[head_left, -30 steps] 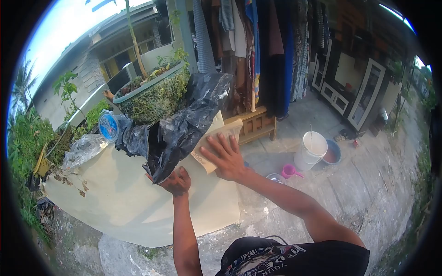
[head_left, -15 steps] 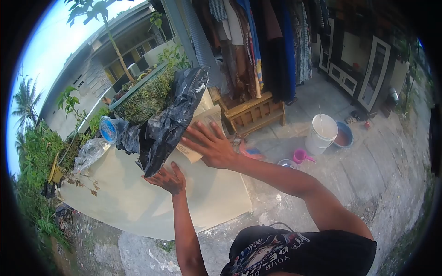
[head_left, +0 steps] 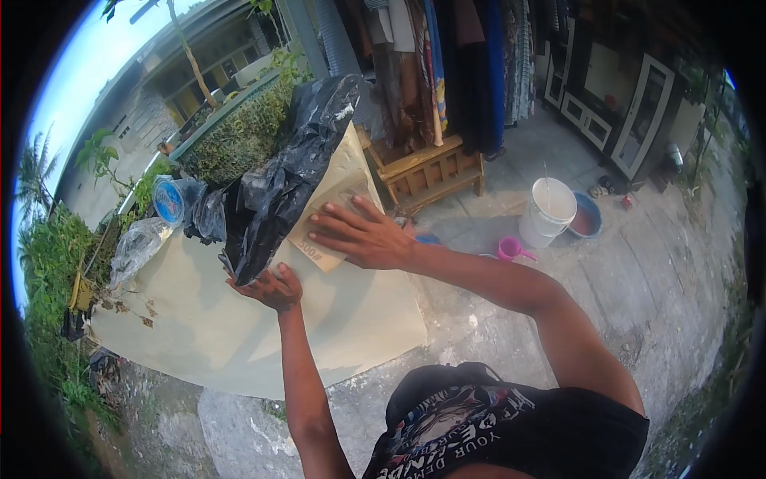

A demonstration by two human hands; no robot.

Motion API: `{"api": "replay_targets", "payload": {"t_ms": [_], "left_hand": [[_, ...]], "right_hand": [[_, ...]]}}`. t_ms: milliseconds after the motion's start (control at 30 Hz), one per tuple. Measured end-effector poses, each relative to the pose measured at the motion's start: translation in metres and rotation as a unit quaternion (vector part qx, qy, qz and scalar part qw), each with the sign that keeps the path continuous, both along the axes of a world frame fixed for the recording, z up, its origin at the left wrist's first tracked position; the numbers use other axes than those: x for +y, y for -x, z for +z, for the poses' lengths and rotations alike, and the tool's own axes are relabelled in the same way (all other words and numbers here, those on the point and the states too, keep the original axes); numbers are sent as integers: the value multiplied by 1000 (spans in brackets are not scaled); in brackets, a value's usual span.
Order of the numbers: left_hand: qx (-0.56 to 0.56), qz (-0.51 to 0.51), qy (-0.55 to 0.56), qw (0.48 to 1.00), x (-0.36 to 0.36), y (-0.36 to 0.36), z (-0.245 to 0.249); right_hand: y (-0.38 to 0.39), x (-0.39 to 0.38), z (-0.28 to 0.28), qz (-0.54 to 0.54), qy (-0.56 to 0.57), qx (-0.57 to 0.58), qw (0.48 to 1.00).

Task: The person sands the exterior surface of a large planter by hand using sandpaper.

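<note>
My right hand (head_left: 373, 238) lies flat with its fingers spread on a tan sheet of sandpaper (head_left: 317, 254) with "500" printed on its back. Under it is a large cream-coloured board (head_left: 239, 343). Crumpled black plastic (head_left: 275, 191) stretches up from the board, left of the sandpaper. At the plastic's lower edge, my left hand (head_left: 275, 289) touches the board, thumb apart from the fingers, whose tips are partly covered by the plastic. Beyond the plastic sit a clear cup with a blue lid (head_left: 168, 199) and a crumpled clear plastic bag (head_left: 137, 254).
A mossy planter (head_left: 231, 140) stands behind the board. To the right are a wooden rack (head_left: 431, 177) below hanging clothes, a white bucket (head_left: 546, 214), a blue basin (head_left: 589, 219) and a pink dipper (head_left: 511, 249) on the concrete. A cabinet (head_left: 610, 104) stands farther back.
The view has shifted slightly. My right hand stays spread on the sandpaper, with more of the sheet uncovered above it. My left hand remains by the black plastic's lower edge.
</note>
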State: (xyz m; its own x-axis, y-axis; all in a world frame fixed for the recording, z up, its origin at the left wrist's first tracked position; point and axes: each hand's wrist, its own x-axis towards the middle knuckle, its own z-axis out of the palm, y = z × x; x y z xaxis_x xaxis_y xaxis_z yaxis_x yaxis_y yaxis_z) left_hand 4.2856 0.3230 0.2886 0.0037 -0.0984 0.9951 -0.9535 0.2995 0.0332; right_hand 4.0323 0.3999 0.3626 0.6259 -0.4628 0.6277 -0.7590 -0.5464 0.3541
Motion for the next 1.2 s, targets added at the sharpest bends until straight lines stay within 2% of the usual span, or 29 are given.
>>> {"api": "replay_targets", "payload": {"t_ms": [100, 167, 233, 300, 333, 367, 433, 467, 500, 567, 600, 667, 767, 833, 900, 967, 1033, 1100, 1133, 1200], "left_hand": [[-1, -2, 20, 1000, 1, 3, 4], [14, 3, 5, 1000, 1, 5, -10], [44, -7, 2, 999, 0, 10, -27], [48, 5, -11, 999, -1, 10, -37], [47, 3, -11, 999, -2, 10, -40], [46, 1, -12, 999, 0, 11, -40], [52, -5, -16, 998, 3, 12, -40], [66, -14, -21, 998, 2, 14, -39], [78, -22, -28, 996, 2, 15, -39], [78, -18, -21, 997, 0, 15, -39], [76, -18, -15, 997, 0, 14, -40], [72, -16, -10, 997, -1, 13, -39], [80, -13, -25, 996, 3, 11, -39], [80, -34, -39, 995, 5, 11, -40], [74, -40, -27, 996, 2, 9, -44], [65, -46, -15, 997, 0, 10, -43], [69, -51, -15, 996, 2, 11, -43], [70, -46, -10, 996, 1, 12, -43], [68, -43, 0, 997, 0, 11, -43], [67, -40, -10, 997, 2, 10, -44]], "right_hand": [[-24, -15, 6, 2, 68, -7, 998], [-34, -24, -1, -38, 179, -39, 982], [-35, -21, -10, -33, 175, -42, 983], [-26, -15, -24, -4, 35, 39, 999], [-19, -14, -35, 34, 27, 55, 998], [-9, -13, -41, 38, 25, 56, 997], [7, -14, -46, 35, 11, 129, 991], [7, -9, -31, 40, -15, 80, 996], [4, -8, -16, 44, -14, 83, 995], [-12, -7, 23, -49, 68, 25, 996], [-22, -14, 30, -19, 63, -22, 998], [-42, -19, 24, -6, 41, -18, 999], [-55, -21, -2, 7, 23, 27, 999], [-44, -16, -27, 34, -2, 111, 993], [-21, -9, -35, 21, -28, 135, 990], [0, 0, -25, -1, -53, 143, 988], [7, 0, -2, -9, -20, 155, 988], [-6, -4, 26, -23, 62, 78, 995], [-16, -10, 29, -19, 56, 78, 995], [-39, -21, 33, 19, 58, 5, 998]]}}
